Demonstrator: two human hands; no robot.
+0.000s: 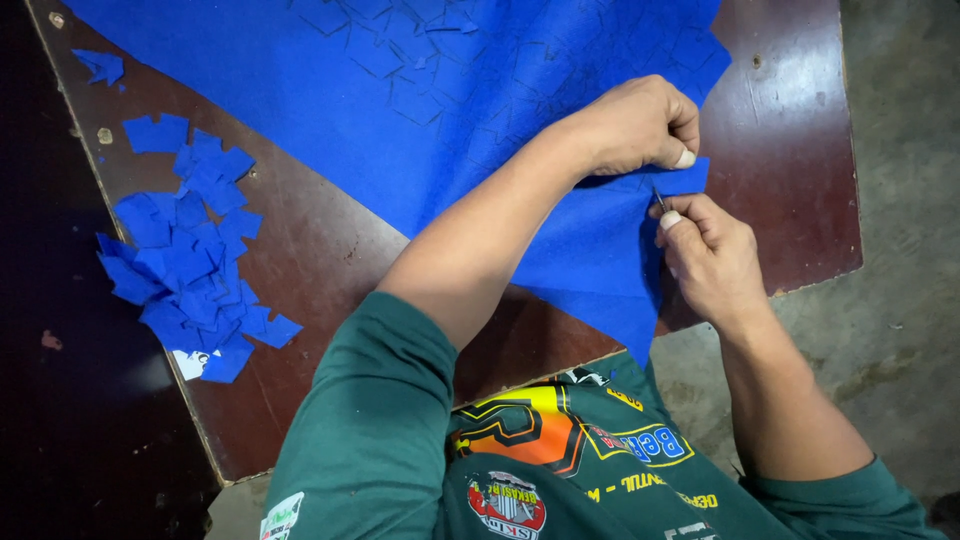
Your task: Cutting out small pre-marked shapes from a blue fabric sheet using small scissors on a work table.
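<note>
While the dark brown wooden table (pixel 330 250) fills most of the view, a big sheet of blue felt (pixel 470 90) covers its far and middle part and hangs a little over the near edge on the right. Many cut lines and cut shapes are visible in the far part of this sheet. On the left side of the table lies a pile of small blue cut pieces (pixel 190 270), well apart from the sheet, and one white scrap (pixel 190 363) sits at its near end. The person wears a dark green shirt with coloured prints. The left hand (pixel 635 125) reaches across from the near side and presses on the right edge of the felt, with fingers curled and the thumb down on the cloth. The right hand (pixel 710 255) is just beside it, closed narrowly around a thin dark blade (pixel 659 199). The tip of this blade touches the felt edge between both hands.
</note>
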